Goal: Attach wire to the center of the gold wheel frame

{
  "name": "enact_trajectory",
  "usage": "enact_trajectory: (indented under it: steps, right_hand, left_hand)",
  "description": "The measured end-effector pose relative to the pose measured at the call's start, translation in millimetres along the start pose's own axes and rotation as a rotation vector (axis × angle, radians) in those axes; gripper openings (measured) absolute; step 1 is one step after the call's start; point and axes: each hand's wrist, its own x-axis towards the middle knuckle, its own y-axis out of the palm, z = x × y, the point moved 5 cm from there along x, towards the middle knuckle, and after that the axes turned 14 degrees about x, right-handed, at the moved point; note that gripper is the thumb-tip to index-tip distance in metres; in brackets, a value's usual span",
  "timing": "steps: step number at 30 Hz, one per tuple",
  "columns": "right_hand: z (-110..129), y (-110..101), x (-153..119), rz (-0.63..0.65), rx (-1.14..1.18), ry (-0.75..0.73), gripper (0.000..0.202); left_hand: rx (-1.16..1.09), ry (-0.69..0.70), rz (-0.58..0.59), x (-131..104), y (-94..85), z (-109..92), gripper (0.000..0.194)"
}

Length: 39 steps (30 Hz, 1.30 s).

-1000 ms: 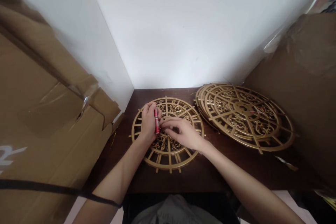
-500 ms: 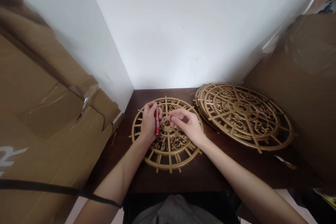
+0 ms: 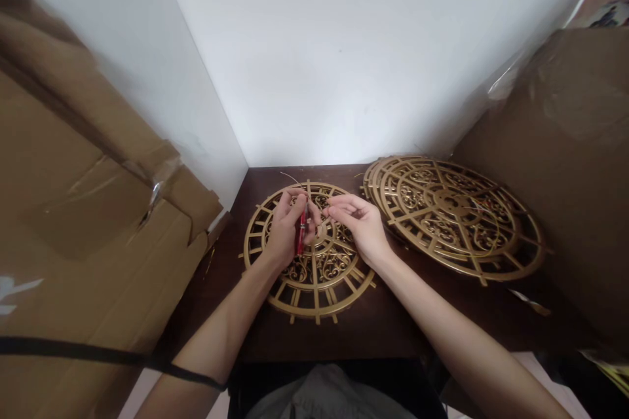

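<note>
Red plastic showed in my left hand (image 3: 285, 229): a small red tool (image 3: 300, 236), held upright with the fingers curled around it. A thin wire (image 3: 295, 180) rose from the top of that hand and curved away to the left. My right hand (image 3: 361, 226) sat just beside the left one, palm turned partly up, with its thumb and forefinger pressed together; whether they pinched the wire's other end or something else too small to make out, I could not tell. Both hands hovered over the middle of a gold openwork disc (image 3: 314, 288), a round piece with spokes and scrollwork that lay flat on the dark brown table (image 3: 393, 327).

To the right of it, close but apart, lay a stack of gold discs (image 3: 455, 216) of the same pattern, tilted a little, its far edge against a big cardboard box (image 3: 565, 177). A small scrap (image 3: 528, 301) lay on the table near the front of that stack. On my left stood more cardboard (image 3: 88, 222), with loose flaps and strips of clear tape. A white wall (image 3: 344, 59) closed off the back of the table. A black strap (image 3: 98, 355) ran across the lower left toward my left forearm.
</note>
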Motion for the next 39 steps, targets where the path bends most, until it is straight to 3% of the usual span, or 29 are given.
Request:
enact_trajectory:
  steps: [7,13,18,25,34,39]
  right_hand:
    - [2,0,1,0.02,0.087,-0.011,0.015]
    - [2,3,0,0.026,0.074,0.012,0.017]
    - [1,3,0,0.055,0.1,0.022,0.018]
    - [-3,-4,3,-0.014,0.052,0.079,0.02]
    - [-1,-10,7,-0.016,0.016,0.123,0.017]
    - [3,-8,6,-0.013,0.025,0.112,0.015]
  left_hand:
    - [0.063,0.007,-0.095,1,-4.2,4,0.028]
    - [0.148,-0.103,-0.084,-1,-1.8,9,0.034]
    - [0.144,-0.115,-0.118,0,-3.9,11,0.041]
    - [0.118,-0.061,-0.348,2,-17.2,9,0.035]
    - [-0.026,0.001,-0.379,2,-18.3,1,0.03]
    - [-0.135,0.078,-0.455,2,-26.8,-5,0.023]
